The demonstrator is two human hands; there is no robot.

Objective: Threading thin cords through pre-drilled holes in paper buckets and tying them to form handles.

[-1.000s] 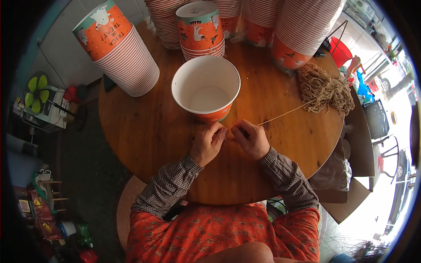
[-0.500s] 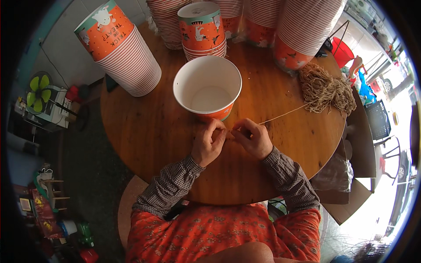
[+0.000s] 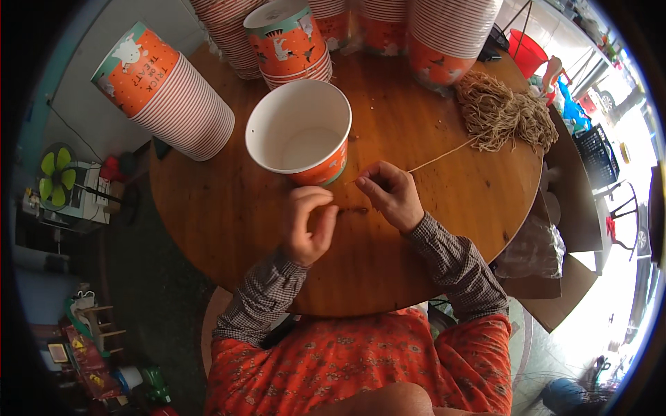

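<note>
A paper bucket (image 3: 325, 166), white inside and orange with a green base band outside, stands upright on the round wooden table (image 3: 416, 256). A small dark hole shows in its left wall. My right hand (image 3: 394, 197) pinches the end of a thin tan string (image 3: 444, 154) between thumb and forefinger, to the right of the bucket's base. That string runs back to a tangled bundle of tan strings (image 3: 503, 114) at the right. In front of the bucket, my left hand (image 3: 307, 227) holds nothing, its thumb and curled fingers apart.
Nested buckets (image 3: 177, 104) lean at the far left. An upside-down bucket stack (image 3: 284, 48) and bagged stacks (image 3: 447, 41) line the back. Right of the table are an open cardboard box (image 3: 569, 187) and a red bucket (image 3: 527, 52). A green-bladed fan (image 3: 57, 170) stands left.
My hands were together at the string's end; now the left has come away to the left and opened. The right still pinches the string. The whole view has shifted a little.
</note>
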